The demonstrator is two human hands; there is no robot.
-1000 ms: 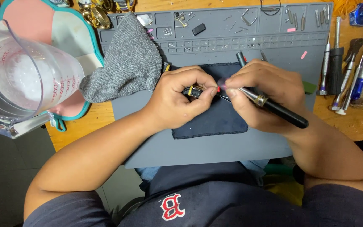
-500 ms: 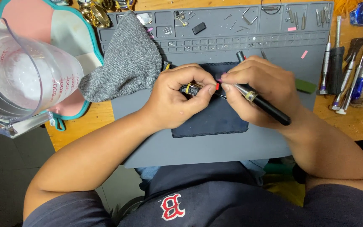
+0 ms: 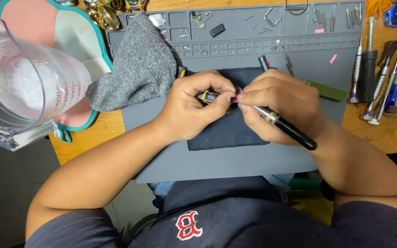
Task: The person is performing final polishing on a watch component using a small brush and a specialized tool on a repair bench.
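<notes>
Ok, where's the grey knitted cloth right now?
Head view: the grey knitted cloth lies left of the left hand, over the grey mat's upper-left corner, beside the measuring jug.

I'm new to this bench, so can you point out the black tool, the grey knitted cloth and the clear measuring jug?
black tool [image 3: 290, 133]: head view, middle of its handle below the right hand.
grey knitted cloth [image 3: 136, 64]: head view, centre of the fabric.
clear measuring jug [image 3: 28, 87]: head view, its transparent side wall.

Measuring jug [image 3: 24, 87] left of work mat [image 3: 235, 160], cloth [image 3: 136, 69] on mat, tools [image 3: 382, 78] right of mat
</notes>
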